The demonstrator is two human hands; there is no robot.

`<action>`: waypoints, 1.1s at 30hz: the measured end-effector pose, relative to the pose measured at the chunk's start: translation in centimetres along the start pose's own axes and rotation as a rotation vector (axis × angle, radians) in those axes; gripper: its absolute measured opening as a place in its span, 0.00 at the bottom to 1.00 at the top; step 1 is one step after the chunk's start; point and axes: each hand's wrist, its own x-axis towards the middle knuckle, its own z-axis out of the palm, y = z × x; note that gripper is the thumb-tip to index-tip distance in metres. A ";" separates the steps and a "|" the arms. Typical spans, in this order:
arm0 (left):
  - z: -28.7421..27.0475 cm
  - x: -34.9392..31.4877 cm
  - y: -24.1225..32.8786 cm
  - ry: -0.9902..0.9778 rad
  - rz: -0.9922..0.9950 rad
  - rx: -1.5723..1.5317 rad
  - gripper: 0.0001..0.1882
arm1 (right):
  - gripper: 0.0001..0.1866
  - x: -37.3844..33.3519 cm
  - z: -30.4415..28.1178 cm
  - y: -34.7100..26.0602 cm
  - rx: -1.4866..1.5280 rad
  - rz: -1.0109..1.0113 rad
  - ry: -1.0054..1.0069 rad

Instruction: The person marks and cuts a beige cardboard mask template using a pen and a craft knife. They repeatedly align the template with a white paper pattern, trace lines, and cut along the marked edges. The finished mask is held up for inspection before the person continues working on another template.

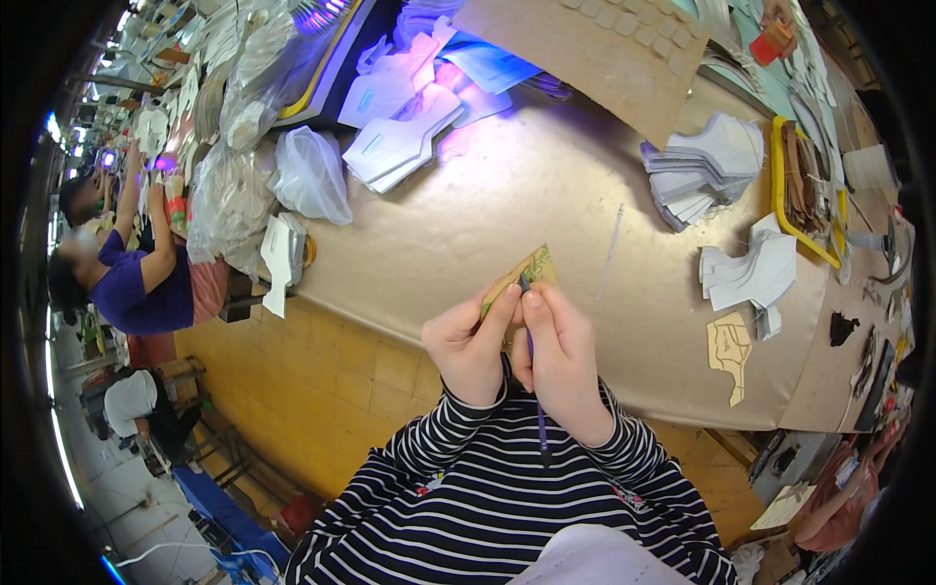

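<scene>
Close to my body, over the table's near edge, my left hand (468,346) is closed on a small tan-and-green printed piece (541,261), like a folded card or packet. My right hand (565,366) meets it, thumbs side by side, and pinches a slim purple pen-like stick (542,424). The stick's dark upper end touches or nearly touches the piece; its lower end hangs in front of my striped shirt. A thin clear pen-like stick (612,252) lies on the table beyond my right hand.
Stacks of white cut pieces (749,268) and a tan pattern piece (727,353) lie right. More pieces (405,146) sit under purple light at the back, near a brown board (595,54). Plastic bags (310,175) are left. A yellow-rimmed basket (780,185) stands right; people work at left.
</scene>
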 end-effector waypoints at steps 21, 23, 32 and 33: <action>-1.9 3.1 1.4 -0.109 -0.242 -0.457 0.12 | 0.16 -0.7 -4.3 -0.7 -0.013 -0.211 0.213; -2.4 3.5 1.4 -0.217 -0.269 -0.498 0.12 | 0.16 0.3 -6.7 -0.9 -0.065 -0.243 0.325; -2.7 3.5 1.5 -0.374 -0.379 -0.395 0.12 | 0.20 3.4 -14.2 2.0 -1.061 -0.100 0.518; -2.7 3.5 1.5 -0.382 -0.383 -0.372 0.12 | 0.19 3.4 -14.4 1.9 -1.109 -0.090 0.519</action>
